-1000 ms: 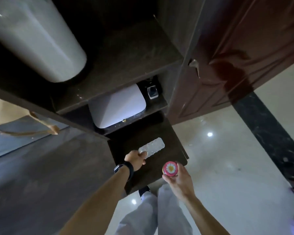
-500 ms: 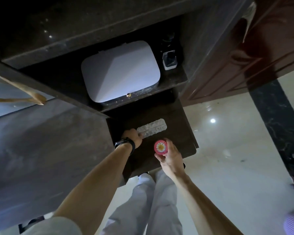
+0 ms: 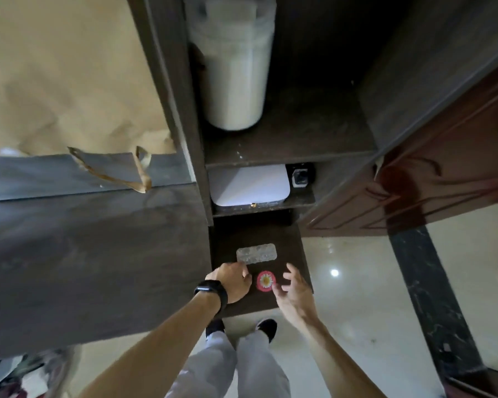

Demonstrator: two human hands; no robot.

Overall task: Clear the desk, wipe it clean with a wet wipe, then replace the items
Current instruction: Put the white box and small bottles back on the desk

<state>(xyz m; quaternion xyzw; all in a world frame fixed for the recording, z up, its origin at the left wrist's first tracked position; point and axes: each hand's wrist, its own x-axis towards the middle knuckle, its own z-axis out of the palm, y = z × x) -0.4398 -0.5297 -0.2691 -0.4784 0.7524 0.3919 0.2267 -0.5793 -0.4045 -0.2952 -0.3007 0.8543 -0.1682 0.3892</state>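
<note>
Dark wooden shelving stands beside a reddish carved door (perhaps a wardrobe's); glossy pale floor below.

We look steeply down from head height, wide-angle and near, onto the dark pull-out shelf; the floor shows below it, in our single view.

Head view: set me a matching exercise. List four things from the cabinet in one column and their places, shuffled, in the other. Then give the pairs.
Things
1. blister pack
2. pink tin
3. white canister
4. white box

Places
A. middle shelf
B. low board, near side
C. top shelf
D. low board, far side

Pairs: 1-D, 2-B, 3-C, 4-A
</note>
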